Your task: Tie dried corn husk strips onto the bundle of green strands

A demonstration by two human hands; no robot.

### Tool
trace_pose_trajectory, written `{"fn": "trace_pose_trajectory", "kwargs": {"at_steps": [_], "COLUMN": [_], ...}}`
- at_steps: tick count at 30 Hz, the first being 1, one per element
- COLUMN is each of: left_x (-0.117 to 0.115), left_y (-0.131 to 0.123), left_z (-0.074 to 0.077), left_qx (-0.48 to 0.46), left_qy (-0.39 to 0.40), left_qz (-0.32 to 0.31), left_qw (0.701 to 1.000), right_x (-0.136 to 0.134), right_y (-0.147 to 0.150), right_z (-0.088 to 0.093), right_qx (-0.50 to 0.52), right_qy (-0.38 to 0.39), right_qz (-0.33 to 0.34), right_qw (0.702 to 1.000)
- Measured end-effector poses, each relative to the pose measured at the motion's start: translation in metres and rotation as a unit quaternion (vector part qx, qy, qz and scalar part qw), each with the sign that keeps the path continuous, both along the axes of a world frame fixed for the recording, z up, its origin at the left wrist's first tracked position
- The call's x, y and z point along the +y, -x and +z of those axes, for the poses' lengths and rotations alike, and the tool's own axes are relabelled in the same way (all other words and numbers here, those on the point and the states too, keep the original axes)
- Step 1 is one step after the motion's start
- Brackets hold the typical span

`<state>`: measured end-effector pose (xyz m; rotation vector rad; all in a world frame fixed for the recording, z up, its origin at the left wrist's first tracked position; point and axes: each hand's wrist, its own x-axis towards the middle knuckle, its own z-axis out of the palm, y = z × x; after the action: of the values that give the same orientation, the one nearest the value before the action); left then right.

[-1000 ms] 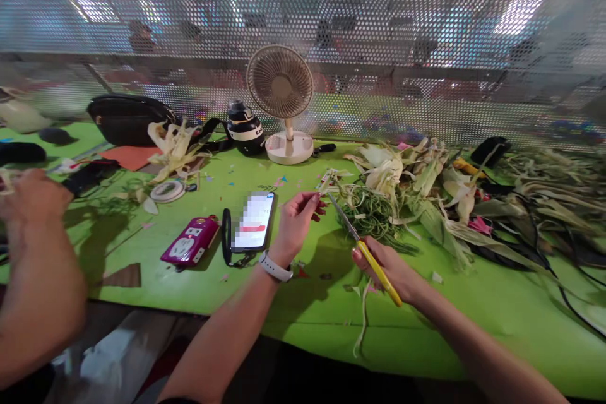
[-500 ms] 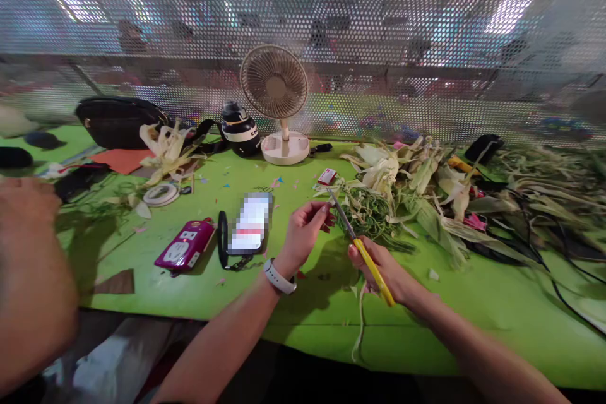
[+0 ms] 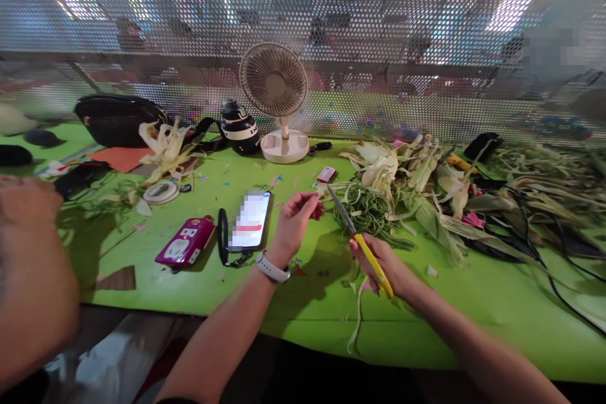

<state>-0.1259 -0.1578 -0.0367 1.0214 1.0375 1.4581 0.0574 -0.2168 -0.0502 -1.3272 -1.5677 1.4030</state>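
Observation:
My left hand [image 3: 294, 227], with a pale watch band at the wrist, is closed in a pinch. A small dark red piece [image 3: 317, 210] pokes out past its fingertips; what kind of thing it is, I cannot tell. Yellow-handled scissors [image 3: 372, 262] are gripped in my right hand [image 3: 382, 265], blades together and pointing up and away to the left. Behind the blades lies a tangle of green strands [image 3: 362, 208]. A pale strip [image 3: 357, 322] hangs over the table's near edge below my right hand.
Dried corn husks [image 3: 421, 170] heap up at the right beside black cables [image 3: 552, 259]. A lit phone [image 3: 250, 221], a magenta power strip [image 3: 187, 243] and a tape roll [image 3: 161, 192] lie left. Behind stand a fan [image 3: 274, 85] and a black bottle [image 3: 239, 129]. Another person's arm [image 3: 35, 284] rests far left.
My left hand has drawn a little to the left, away from the scissor tips, and more of the dark red piece shows. My right hand stays nearly where it was.

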Motion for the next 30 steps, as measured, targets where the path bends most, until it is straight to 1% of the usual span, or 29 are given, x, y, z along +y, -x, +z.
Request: {"fn": "trace_pose_trajectory", "kwargs": {"at_steps": [3,7,8,9,11,12,13,14,15,16,17,18,19,20,21,23,25,27,29,30], "left_x": [0.012,0.024,0.025,0.025,0.025,0.025,0.026,0.027,0.029,0.031,0.035,0.038,0.041,0.044,0.047,0.050,0.050,0.046,0.040,0.036], "left_y": [0.013,0.024,0.025,0.026,0.027,0.027,0.029,0.031,0.033,0.036,0.039,0.041,0.042,0.043,0.043,0.041,0.039,0.037,0.033,0.031], "left_z": [0.002,-0.001,-0.002,-0.003,-0.004,-0.006,-0.007,-0.009,-0.012,-0.016,-0.021,-0.026,-0.031,-0.037,-0.042,-0.049,-0.050,-0.044,-0.035,-0.029], "left_qx": [0.005,0.038,0.052,0.075,0.144,0.187,0.231,0.273,0.314,0.355,0.404,0.451,0.484,0.504,0.514,0.506,0.492,0.458,0.387,0.344], "left_qy": [0.006,0.001,-0.005,-0.012,-0.028,-0.036,-0.044,-0.048,-0.050,-0.043,-0.017,0.019,0.039,0.039,0.031,0.000,-0.023,-0.060,-0.120,-0.145], "left_qz": [0.080,0.137,0.137,0.118,0.025,-0.024,-0.053,-0.047,-0.008,0.062,0.120,0.147,0.145,0.128,0.107,0.082,0.077,0.091,0.103,0.096], "left_qw": [0.997,0.990,0.989,0.990,0.989,0.981,0.971,0.960,0.948,0.932,0.907,0.880,0.862,0.853,0.850,0.859,0.867,0.882,0.908,0.923], "right_x": [0.004,0.011,0.012,0.013,0.015,0.016,0.016,0.016,0.016,0.017,0.017,0.017,0.017,0.017,0.017,0.017,0.016,0.016,0.017,0.019], "right_y": [-0.005,-0.013,-0.014,-0.015,-0.016,-0.016,-0.015,-0.015,-0.014,-0.014,-0.013,-0.013,-0.012,-0.012,-0.011,-0.009,-0.007,-0.006,-0.006,-0.008], "right_z": [-0.001,-0.002,-0.002,-0.002,-0.002,-0.002,-0.002,-0.002,-0.003,-0.003,-0.003,-0.004,-0.004,-0.004,-0.004,-0.004,-0.003,-0.003,-0.002,-0.001], "right_qx": [0.050,0.113,0.117,0.116,0.111,0.109,0.108,0.109,0.110,0.111,0.112,0.113,0.113,0.110,0.103,0.084,0.066,0.058,0.042,0.019], "right_qy": [0.009,0.003,0.003,0.002,0.002,0.002,0.001,-0.001,-0.002,-0.002,-0.002,-0.002,-0.002,-0.001,0.000,-0.001,-0.002,0.002,0.011,0.004], "right_qz": [-0.014,-0.046,-0.051,-0.054,-0.057,-0.056,-0.055,-0.055,-0.056,-0.056,-0.056,-0.054,-0.050,-0.044,-0.038,-0.031,-0.030,-0.030,-0.036,-0.043], "right_qw": [0.999,0.993,0.992,0.992,0.992,0.992,0.993,0.993,0.992,0.992,0.992,0.992,0.992,0.993,0.994,0.996,0.997,0.998,0.998,0.999]}}
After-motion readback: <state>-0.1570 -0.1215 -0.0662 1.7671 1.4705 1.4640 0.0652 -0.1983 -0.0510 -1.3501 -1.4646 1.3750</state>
